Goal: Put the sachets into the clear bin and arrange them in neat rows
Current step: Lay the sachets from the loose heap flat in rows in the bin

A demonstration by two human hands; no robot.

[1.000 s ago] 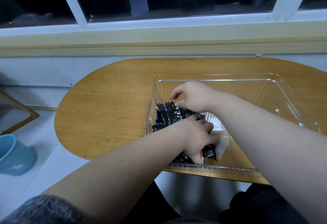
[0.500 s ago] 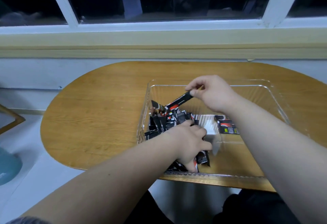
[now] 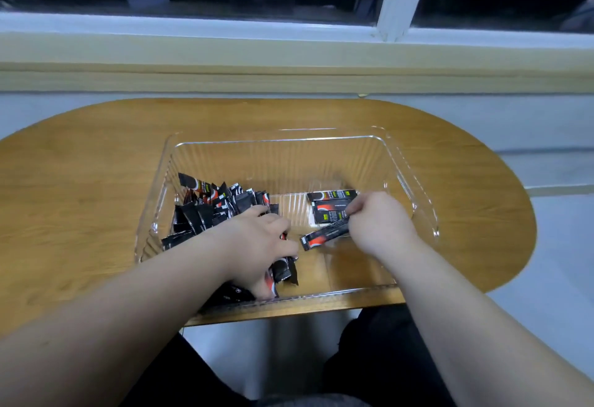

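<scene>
While the left hand (image 3: 257,246) curls down into the sachet pile (image 3: 209,210), seemingly gripping several, the right hand (image 3: 382,223) pinches one sachet (image 3: 324,237) low inside the clear bin (image 3: 276,141).

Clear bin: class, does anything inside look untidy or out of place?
Yes. At the left of the clear plastic bin, a jumbled heap of black sachets lies tilted every way, the left hand gripping some. Only two flat sachets at the right sit side by side; the right hand pinches a third sachet, slanted.
</scene>
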